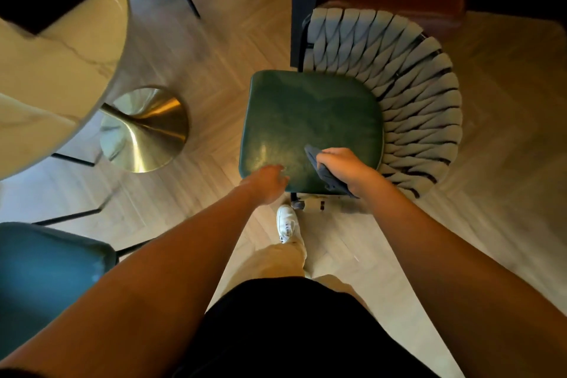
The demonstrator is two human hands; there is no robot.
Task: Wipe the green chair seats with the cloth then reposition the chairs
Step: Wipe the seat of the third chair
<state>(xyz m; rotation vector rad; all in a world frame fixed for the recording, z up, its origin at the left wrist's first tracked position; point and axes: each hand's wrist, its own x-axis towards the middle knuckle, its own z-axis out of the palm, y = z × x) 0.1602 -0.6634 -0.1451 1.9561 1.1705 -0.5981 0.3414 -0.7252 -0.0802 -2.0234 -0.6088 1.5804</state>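
Green seat, grey cloth

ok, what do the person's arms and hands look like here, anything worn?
Both arms are bare along their visible length: no sleeves in view. The left hand and right hand have no gloves, and no watch, ring or band shows, though the picture is slightly blurred. Other clothing in view: a dark top, light trousers and a white shoe.
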